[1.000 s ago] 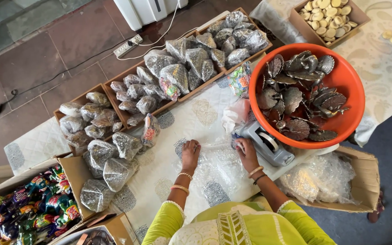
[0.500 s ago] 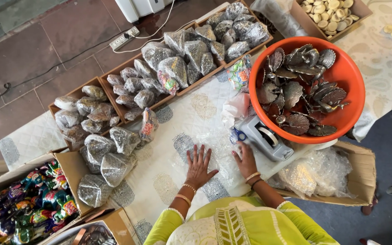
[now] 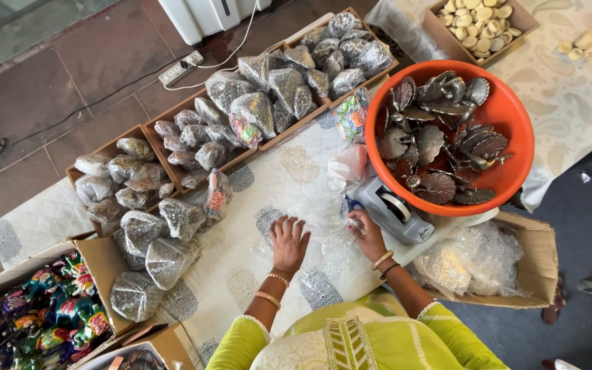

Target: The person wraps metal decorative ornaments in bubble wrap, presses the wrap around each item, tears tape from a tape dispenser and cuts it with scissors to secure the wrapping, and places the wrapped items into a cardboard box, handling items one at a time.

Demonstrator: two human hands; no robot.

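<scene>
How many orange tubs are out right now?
1. The orange tub sits right of the tape dispenser, beyond the right hand; it holds silver shell-shaped pieces.

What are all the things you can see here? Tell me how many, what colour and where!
Orange tub: one, right of centre, on the patterned cloth.
Shell-shaped metal dishes: many, dark silver, piled in the tub.
Tape dispenser: one, grey, beside the tub.
Wrapped bundles: too many to count, silvery under clear wrap, in wooden trays and loose on the cloth.
Bubble wrap sheet: clear, flat on the cloth.
Cardboard box of bubble wrap: one, brown, lower right.
Painted figurines: many, multicoloured, box at lower left.
Pale round pieces: many, cream, box at top right.
Power strip: one, white, on the floor.
Left hand: flat on the sheet.
Right hand: on the sheet by the dispenser.
</scene>
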